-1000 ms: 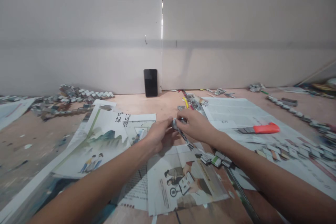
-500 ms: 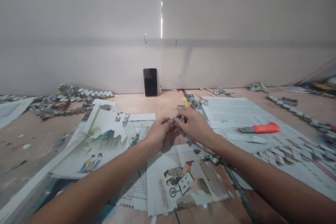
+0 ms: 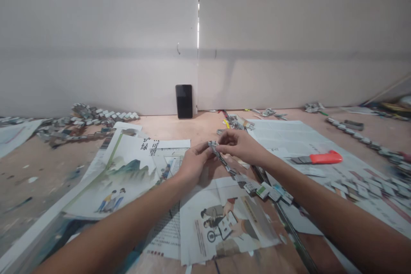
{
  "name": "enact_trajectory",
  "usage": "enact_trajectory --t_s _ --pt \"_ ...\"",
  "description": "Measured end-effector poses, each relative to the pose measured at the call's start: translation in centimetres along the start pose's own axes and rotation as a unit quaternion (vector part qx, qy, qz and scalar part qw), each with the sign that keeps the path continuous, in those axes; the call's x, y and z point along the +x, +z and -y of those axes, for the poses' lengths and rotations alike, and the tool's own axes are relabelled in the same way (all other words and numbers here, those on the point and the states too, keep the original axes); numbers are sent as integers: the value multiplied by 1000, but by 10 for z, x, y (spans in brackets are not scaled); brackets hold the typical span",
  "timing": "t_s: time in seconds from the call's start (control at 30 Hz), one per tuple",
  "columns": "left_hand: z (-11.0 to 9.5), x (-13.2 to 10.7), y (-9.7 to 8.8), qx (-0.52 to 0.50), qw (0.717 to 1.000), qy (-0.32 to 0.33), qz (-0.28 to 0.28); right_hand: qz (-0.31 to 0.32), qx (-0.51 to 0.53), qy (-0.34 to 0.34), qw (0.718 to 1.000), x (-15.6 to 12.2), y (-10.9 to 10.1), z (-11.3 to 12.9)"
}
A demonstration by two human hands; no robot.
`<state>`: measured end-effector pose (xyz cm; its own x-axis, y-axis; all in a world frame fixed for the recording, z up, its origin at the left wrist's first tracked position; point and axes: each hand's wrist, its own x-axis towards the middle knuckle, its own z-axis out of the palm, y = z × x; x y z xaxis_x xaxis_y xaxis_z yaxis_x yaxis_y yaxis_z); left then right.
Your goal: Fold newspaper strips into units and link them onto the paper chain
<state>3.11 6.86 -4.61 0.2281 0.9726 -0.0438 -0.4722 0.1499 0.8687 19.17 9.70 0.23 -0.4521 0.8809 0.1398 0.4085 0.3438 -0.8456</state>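
A folded-paper chain [image 3: 228,168] of small interlocked zigzag pieces runs from between my hands down to the right, passing under my right forearm. My left hand [image 3: 195,160] pinches the chain's far end between thumb and fingertips. Close beside it, my right hand [image 3: 239,147] has its thumb against the same end, its index finger curled above. Part of the chain has green and blue printed pieces and lies over a newspaper sheet [image 3: 205,205].
A black phone [image 3: 184,102] leans upright against the white wall. To the right, a red-handled utility knife [image 3: 324,158] rests on newspaper. More paper chains lie at the left [image 3: 96,115] and right [image 3: 362,137]. A dark metal strip [image 3: 293,239] lies below my right forearm.
My right hand has shifted slightly right, and its fingers have lifted and curled, showing more of the chain's end. My left hand stays nearly in place.
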Motion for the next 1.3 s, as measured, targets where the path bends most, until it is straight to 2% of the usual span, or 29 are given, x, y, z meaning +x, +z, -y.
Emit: enact_trajectory --t_s 0.17,0.33,0.5,0.73,0.87,1.03,1.13,1.3 --pt "1 -2 -2 14 999 26 35 -23 -27 -14 999 2 -1 -8" --pt "3 -2 -5 25 999 18 26 -68 -50 -37 996 2 6 -14" --pt "3 -2 -6 12 999 10 29 -110 34 -17 993 -5 21 -17" --pt "4 -2 -7 67 996 36 40 -53 234 31 970 -9 27 -32" --pt "1 -4 -6 72 996 37 29 -18 278 56 959 -7 28 -40" --pt "0 -7 -4 80 994 41 59 18 273 58 960 -12 31 -32" --pt "0 -7 -3 87 992 49 72 -2 211 35 977 -16 33 -22" --pt "2 -6 -2 115 990 62 45 -31 124 -1 992 -18 34 -15"
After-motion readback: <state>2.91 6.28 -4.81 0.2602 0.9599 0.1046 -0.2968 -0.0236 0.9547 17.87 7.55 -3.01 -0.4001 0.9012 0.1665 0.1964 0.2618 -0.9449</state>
